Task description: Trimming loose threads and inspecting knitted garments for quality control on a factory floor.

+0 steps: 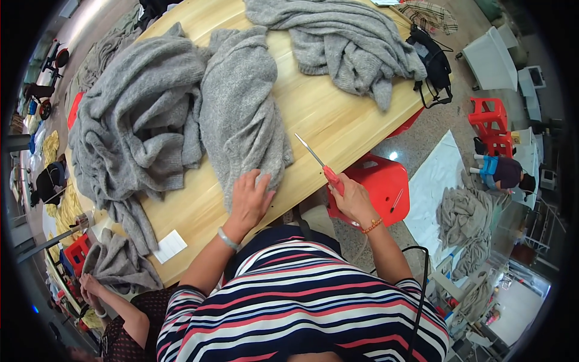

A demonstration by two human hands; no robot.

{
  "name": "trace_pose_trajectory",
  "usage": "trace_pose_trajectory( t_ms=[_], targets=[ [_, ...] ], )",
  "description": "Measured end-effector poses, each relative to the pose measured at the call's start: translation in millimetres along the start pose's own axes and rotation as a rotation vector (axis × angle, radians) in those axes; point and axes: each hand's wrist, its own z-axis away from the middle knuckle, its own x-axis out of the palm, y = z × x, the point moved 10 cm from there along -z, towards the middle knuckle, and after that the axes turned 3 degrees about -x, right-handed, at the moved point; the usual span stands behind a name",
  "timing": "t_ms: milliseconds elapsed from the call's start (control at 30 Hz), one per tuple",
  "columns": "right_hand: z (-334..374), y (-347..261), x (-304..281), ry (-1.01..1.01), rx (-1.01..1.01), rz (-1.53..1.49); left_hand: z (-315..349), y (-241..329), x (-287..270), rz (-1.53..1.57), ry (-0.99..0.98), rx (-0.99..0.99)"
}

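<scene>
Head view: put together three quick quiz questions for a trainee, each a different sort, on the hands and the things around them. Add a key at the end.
1. Multiple choice: What does the right hand hold?
A) nothing
B) a red-handled tool
C) a black cable

2. True or false: The left hand lies on a grey knit piece.

3. Fill in: The white paper slip lies on the wooden table, to the ___ of the left hand.

Key: 1. B; 2. True; 3. left.
</scene>
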Motion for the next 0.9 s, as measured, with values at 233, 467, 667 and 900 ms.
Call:
trace_pose_trajectory(
  t_ms=[233,467,667,900],
  targets=[
    [17,6,-9,0.014,0.020,-0.007,-17,-96,2,0.150,0.414,-0.393],
    [13,-49,9,-0.177,-0.095,-0.036,-28,-181,43,0.742,0.225,-0.621],
    [6,-92,20,-0.221,-0.235,0.038,-21,-166,59,1.104,0.122,-0.746],
    [3,-96,20,-0.292,-0.192,0.057,-10,-147,66,1.347,-0.012,-0.805]
  ],
)
